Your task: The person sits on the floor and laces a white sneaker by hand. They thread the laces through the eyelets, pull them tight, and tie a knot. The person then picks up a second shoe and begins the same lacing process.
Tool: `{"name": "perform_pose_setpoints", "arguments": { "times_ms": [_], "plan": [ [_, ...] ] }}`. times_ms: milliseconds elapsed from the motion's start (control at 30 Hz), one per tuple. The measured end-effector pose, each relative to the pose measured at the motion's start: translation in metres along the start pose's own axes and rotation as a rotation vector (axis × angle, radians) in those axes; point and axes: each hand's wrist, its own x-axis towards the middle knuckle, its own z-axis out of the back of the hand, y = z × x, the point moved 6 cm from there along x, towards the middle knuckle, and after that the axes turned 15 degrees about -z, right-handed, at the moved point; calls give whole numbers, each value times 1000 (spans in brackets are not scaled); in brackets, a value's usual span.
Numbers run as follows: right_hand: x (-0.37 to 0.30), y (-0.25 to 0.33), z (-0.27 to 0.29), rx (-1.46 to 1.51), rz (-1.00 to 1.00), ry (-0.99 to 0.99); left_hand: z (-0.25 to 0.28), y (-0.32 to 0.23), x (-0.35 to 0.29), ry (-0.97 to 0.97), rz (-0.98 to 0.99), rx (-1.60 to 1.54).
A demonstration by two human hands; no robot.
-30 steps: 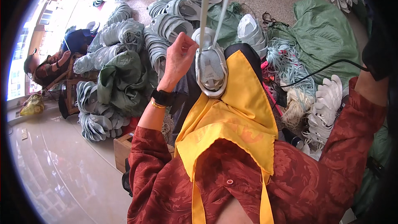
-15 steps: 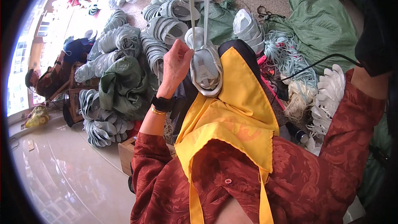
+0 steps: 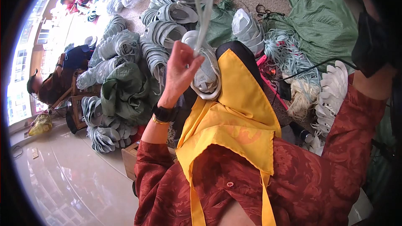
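A light grey and white sneaker (image 3: 208, 74) rests between my knees, its toe towards me, against the yellow apron (image 3: 245, 83). My left hand (image 3: 182, 69) is closed beside its upper part, thumb and fingers pinched on a pale shoelace (image 3: 206, 25). Two strands of lace rise from the shoe past the upper edge of the picture. My right arm (image 3: 351, 113) reaches out and up at the right, with a dark band (image 3: 370, 44) at its wrist; the hand itself is beyond the dark rim.
Stacked grey shoe uppers (image 3: 165, 33) stand ahead and left, beside a dark green sack (image 3: 127, 90). To the right lie a bundle of pale blue laces (image 3: 289, 52), a large green sack (image 3: 322, 21), white shoe pieces (image 3: 333, 94) and a black cable (image 3: 322, 65). Another person (image 3: 54, 81) sits far left.
My left hand has shifted slightly, its fingers now more spread around the pinch. The lace strands have swung closer together and slackened. The view has shifted a little.
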Motion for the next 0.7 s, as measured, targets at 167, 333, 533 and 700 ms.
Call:
{"name": "perform_pose_setpoints", "arguments": {
  "times_ms": [167, 333, 533, 700],
  "plan": [
    [-19, -21, -1, 2, -64, 15, 44, -30, -13, -120, 26, 180],
    [-57, -96, -20, -47, -343, 101, 81, -41, -50, -269, 83, 164],
    [-127, -224, -98, -584, -479, 303, 147, -33, -88, -531, 173, 92],
    [-127, -250, -177, -621, -158, 433, 217, -9, -137, -662, 320, 50]
  ]
}}
